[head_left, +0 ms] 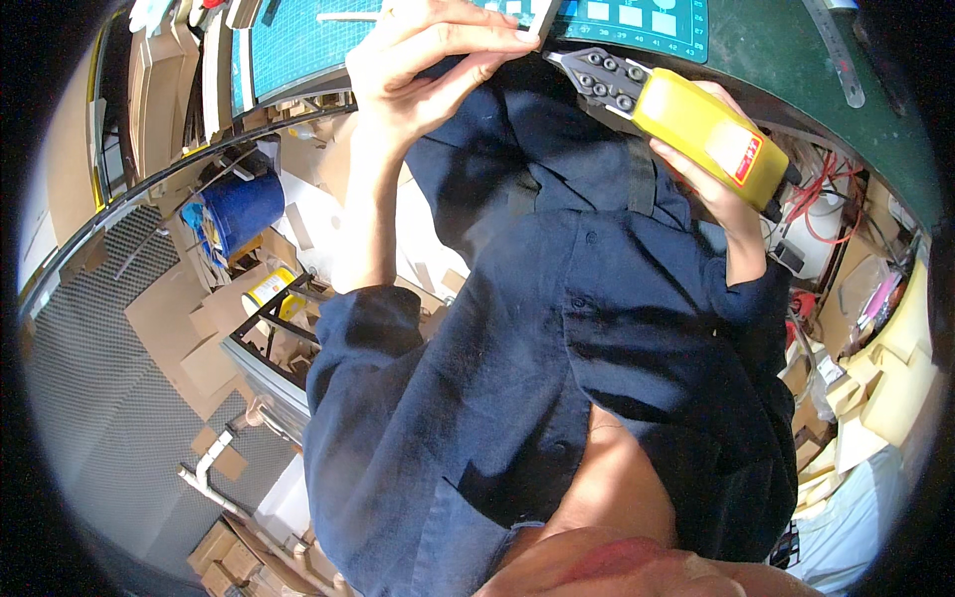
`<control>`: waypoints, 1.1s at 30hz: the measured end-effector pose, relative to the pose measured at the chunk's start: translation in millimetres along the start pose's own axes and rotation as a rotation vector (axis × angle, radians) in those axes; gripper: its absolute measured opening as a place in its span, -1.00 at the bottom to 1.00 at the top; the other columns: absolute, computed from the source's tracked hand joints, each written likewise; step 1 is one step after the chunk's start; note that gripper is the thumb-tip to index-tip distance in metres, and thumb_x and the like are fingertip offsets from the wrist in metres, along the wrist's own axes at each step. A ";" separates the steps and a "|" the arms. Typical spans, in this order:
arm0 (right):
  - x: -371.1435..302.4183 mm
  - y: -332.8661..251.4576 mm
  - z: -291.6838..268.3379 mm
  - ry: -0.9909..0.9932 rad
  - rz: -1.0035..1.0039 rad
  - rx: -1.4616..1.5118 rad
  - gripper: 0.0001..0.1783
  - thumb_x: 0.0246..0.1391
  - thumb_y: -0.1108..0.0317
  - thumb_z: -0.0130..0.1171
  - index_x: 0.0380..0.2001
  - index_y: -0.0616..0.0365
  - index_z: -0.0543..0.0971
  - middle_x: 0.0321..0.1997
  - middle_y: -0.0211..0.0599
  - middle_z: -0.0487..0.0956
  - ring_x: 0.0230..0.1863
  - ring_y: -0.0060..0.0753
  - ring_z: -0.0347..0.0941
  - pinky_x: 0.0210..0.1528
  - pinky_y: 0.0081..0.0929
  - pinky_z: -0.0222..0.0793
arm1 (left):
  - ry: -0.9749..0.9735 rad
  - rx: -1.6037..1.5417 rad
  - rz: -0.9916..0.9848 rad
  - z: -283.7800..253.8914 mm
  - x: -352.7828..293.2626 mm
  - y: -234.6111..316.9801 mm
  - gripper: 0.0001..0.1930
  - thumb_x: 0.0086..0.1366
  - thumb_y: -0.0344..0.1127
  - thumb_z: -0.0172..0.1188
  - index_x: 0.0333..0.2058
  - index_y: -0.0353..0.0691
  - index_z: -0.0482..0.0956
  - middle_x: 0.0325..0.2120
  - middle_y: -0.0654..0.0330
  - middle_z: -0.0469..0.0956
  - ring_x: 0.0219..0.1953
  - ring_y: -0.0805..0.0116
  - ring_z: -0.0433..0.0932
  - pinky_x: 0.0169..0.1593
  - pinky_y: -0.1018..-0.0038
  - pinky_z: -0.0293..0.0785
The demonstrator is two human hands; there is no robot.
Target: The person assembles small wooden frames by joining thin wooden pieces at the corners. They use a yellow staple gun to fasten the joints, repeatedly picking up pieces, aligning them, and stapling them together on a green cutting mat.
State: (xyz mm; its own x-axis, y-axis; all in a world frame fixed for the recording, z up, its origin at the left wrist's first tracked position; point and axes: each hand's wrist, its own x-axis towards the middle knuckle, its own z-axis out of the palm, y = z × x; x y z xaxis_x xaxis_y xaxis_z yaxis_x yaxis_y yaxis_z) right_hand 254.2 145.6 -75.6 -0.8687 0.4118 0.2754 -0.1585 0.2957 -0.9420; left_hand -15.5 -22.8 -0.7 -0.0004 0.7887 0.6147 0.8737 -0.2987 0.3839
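At the table's near edge, my left hand (423, 60) pinches a thin pale strip (544, 18) between thumb and fingers. The strip stands tilted, its upper end cut off by the frame's top. My right hand (714, 164) is wrapped round a pair of yellow-handled pliers (696, 129), whose dark grey head carries several bolts. The jaw tips point left, just beside the strip's lower end; whether they touch it I cannot tell. Behind my hands lies a teal cutting mat (298, 45) with a printed grid and white shapes.
A steel ruler (841, 60) lies on the dark green tabletop (766, 40) at the right. Cardboard pieces (164, 80) stand at the left edge. Below the table are a blue bin (242, 214), a yellow-and-white can (269, 287), red cables (831, 204) and cardboard scraps (184, 318).
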 end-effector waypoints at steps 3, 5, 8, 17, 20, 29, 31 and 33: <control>-2.9 7.1 4.5 0.030 -0.019 -0.005 -0.43 0.00 0.57 0.47 0.11 0.26 0.52 0.08 -0.31 0.57 0.12 -0.45 0.51 0.22 -0.45 0.41 | 0.003 -0.005 0.010 0.7 2.8 2.3 -0.70 -0.04 -0.66 0.45 -0.26 -0.28 0.79 -0.32 0.12 0.74 -0.21 0.27 0.69 -0.07 0.44 0.58; -3.7 10.1 4.7 0.051 -0.055 -0.036 -0.42 -0.01 0.57 0.48 0.11 0.26 0.52 0.08 -0.30 0.57 0.12 -0.44 0.52 0.22 -0.45 0.41 | -0.003 0.001 0.009 1.1 4.1 3.1 -0.70 -0.04 -0.66 0.46 -0.26 -0.28 0.79 -0.32 0.12 0.74 -0.21 0.27 0.69 -0.07 0.44 0.59; -3.1 8.5 6.5 0.057 -0.034 -0.029 -0.42 -0.02 0.56 0.49 0.11 0.25 0.53 0.08 -0.30 0.57 0.12 -0.43 0.52 0.21 -0.45 0.41 | 0.011 -0.010 0.003 0.9 3.7 3.4 -0.70 -0.03 -0.65 0.46 -0.26 -0.28 0.79 -0.32 0.12 0.74 -0.21 0.27 0.69 -0.07 0.44 0.59; -3.3 11.6 9.8 0.090 -0.008 0.051 -0.45 0.00 0.54 0.49 0.09 0.24 0.55 0.06 -0.30 0.60 0.11 -0.42 0.53 0.21 -0.45 0.42 | -0.001 0.003 -0.006 -0.2 3.3 3.3 -0.71 -0.02 -0.62 0.48 -0.26 -0.27 0.79 -0.31 0.11 0.74 -0.21 0.26 0.68 -0.06 0.43 0.57; -0.5 8.6 8.6 0.075 -0.024 0.001 -0.45 0.00 0.54 0.49 0.09 0.24 0.56 0.05 -0.31 0.60 0.10 -0.43 0.54 0.20 -0.45 0.42 | -0.006 -0.007 0.000 -0.7 2.9 2.0 -0.72 -0.01 -0.61 0.48 -0.26 -0.27 0.79 -0.31 0.11 0.74 -0.20 0.27 0.68 -0.05 0.43 0.57; -2.6 10.8 6.4 0.039 0.028 -0.064 -0.42 -0.03 0.56 0.50 0.10 0.26 0.54 0.05 -0.30 0.60 0.10 -0.43 0.54 0.20 -0.46 0.43 | 0.009 -0.029 0.015 -0.6 2.5 0.5 -0.74 0.01 -0.59 0.49 -0.26 -0.28 0.79 -0.31 0.11 0.74 -0.20 0.28 0.68 -0.07 0.44 0.57; -3.2 17.8 7.4 0.055 -0.031 -0.051 -0.40 -0.03 0.56 0.51 0.11 0.27 0.53 0.06 -0.29 0.60 0.10 -0.44 0.53 0.20 -0.45 0.43 | 0.005 -0.019 0.014 -0.5 3.2 1.6 -0.74 0.02 -0.59 0.49 -0.25 -0.27 0.79 -0.31 0.11 0.74 -0.20 0.29 0.68 -0.08 0.45 0.57; -3.0 19.3 7.3 0.055 -0.074 -0.061 -0.39 -0.03 0.56 0.51 0.12 0.28 0.52 0.07 -0.29 0.60 0.11 -0.44 0.53 0.20 -0.44 0.44 | -0.004 -0.009 0.015 -0.9 3.9 1.8 -0.74 0.02 -0.59 0.49 -0.26 -0.27 0.79 -0.31 0.11 0.74 -0.21 0.29 0.68 -0.08 0.46 0.58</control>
State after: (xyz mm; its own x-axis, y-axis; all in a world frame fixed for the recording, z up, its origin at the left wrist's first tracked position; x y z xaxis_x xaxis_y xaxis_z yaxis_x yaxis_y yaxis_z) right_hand 250.3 143.8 -96.0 -0.8282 0.4334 0.3553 -0.1906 0.3782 -0.9059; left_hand -14.3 -20.8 3.1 0.0142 0.7862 0.6178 0.8693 -0.3150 0.3809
